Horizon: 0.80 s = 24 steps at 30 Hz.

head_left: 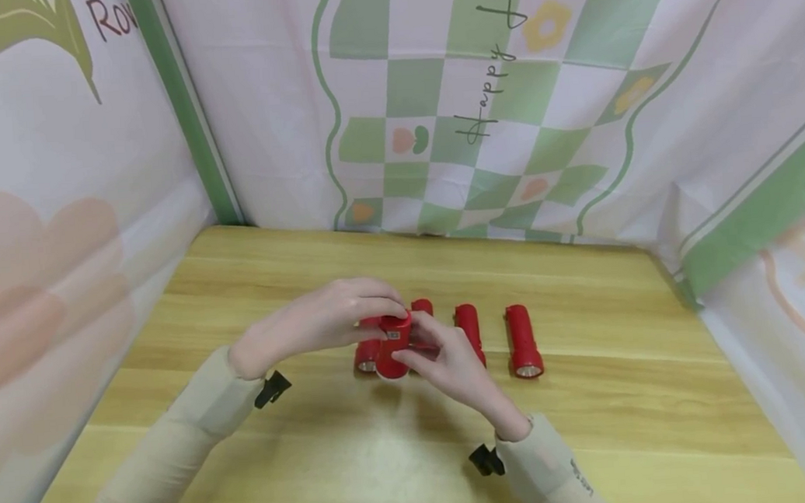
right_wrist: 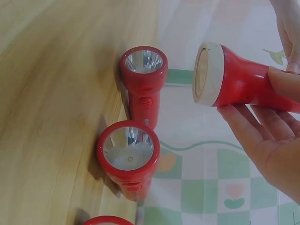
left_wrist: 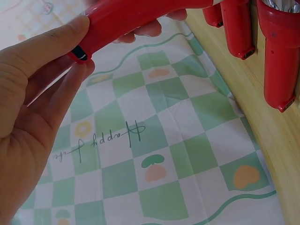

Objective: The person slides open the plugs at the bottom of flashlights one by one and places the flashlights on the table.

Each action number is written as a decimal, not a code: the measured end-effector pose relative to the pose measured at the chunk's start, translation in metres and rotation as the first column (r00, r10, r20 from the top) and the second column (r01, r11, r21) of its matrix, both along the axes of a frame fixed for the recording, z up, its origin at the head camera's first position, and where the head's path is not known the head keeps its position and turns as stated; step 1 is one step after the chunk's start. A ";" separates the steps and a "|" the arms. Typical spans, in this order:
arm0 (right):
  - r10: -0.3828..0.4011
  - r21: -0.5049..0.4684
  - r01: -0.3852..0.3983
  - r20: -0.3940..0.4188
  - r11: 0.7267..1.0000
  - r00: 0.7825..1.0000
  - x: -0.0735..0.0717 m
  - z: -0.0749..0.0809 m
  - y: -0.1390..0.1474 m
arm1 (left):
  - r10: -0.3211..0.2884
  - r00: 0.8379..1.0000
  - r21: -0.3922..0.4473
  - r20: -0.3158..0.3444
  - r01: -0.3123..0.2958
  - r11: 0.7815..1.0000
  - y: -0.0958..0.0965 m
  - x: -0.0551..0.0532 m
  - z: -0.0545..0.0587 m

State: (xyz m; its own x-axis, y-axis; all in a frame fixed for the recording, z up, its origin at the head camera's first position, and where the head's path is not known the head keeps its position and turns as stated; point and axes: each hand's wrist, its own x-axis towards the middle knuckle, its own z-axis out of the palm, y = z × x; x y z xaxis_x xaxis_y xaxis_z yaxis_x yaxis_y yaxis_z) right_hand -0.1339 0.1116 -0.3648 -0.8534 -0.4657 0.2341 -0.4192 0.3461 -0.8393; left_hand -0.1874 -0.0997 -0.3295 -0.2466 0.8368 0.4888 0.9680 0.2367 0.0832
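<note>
Open tabletop [head_left: 361, 457] in front; red torches [head_left: 523, 340] in a row behind, curtain walls [head_left: 55, 190] close around.

Head view: from above, facing forward and down over table [head_left: 597, 425]. Wrist views: close behind each palm. All three share the red flashlights [head_left: 523, 340].

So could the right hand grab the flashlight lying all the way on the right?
Probably yes, but not right away. The far-right flashlight lies alone on the table with nothing in front of it, near the right hand. That hand's fingers are holding the lifted flashlight, so it must let go first.
</note>
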 end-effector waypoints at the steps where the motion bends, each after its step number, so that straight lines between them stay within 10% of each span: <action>1: 0.003 -0.002 -0.003 -0.007 1.000 1.000 0.000 -0.001 0.000 | 0.000 1.000 -0.001 -0.001 0.000 1.000 0.000 0.000 0.000; 10: -0.007 -0.022 0.006 -0.013 1.000 1.000 -0.014 -0.032 0.009 | -0.005 0.999 0.022 -0.053 0.007 1.000 0.003 0.000 0.000; 24: -0.060 -0.024 0.059 -0.045 0.998 0.997 -0.013 -0.036 0.009 | 0.016 0.998 -0.012 -0.054 -0.017 1.000 0.004 0.002 0.004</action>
State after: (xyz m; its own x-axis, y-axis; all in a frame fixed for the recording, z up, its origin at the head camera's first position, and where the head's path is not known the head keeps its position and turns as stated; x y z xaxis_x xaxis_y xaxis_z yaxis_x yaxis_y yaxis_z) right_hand -0.1469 0.1204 -0.4012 -0.8676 -0.4087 0.2834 -0.4365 0.3525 -0.8278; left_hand -0.1858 -0.0961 -0.3251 -0.2344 0.8388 0.4914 0.9669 0.2534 0.0285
